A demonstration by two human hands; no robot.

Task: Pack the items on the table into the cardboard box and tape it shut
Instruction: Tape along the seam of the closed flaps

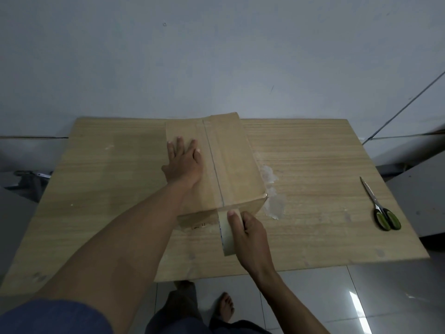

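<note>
1. While the left hand lies flat on it, a closed cardboard box sits near the middle of a pale wood-grain tabletop, its long side running from 12 to 6 o'clock.
2. That left hand is released, fingers straight and slightly spread, palm pressing the box's left top flap, just to the 9 o'clock side of the centre seam.
3. A tape strip, clear and shiny, runs along the seam from the box's far edge to its near edge.
4. At the box's 6 o'clock edge, the right hand grasps a tape roll, fingers curled round it and thumb on its outer face.
5. This roll stands on edge against the box's near face, with the tape leading up over the near top edge onto the seam.
6. Well apart from the box, at its 3 o'clock, scissors with dark green handles lie closed on the tabletop, blades pointing toward 11 o'clock.
7. A whitish residue patch marks the tabletop just beside the box's right side.
8. Beyond the tabletop, at 12 o'clock, stands a plain grey wall.
9. Below the tabletop's near edge, bare feet stand on a glossy tiled floor.
</note>
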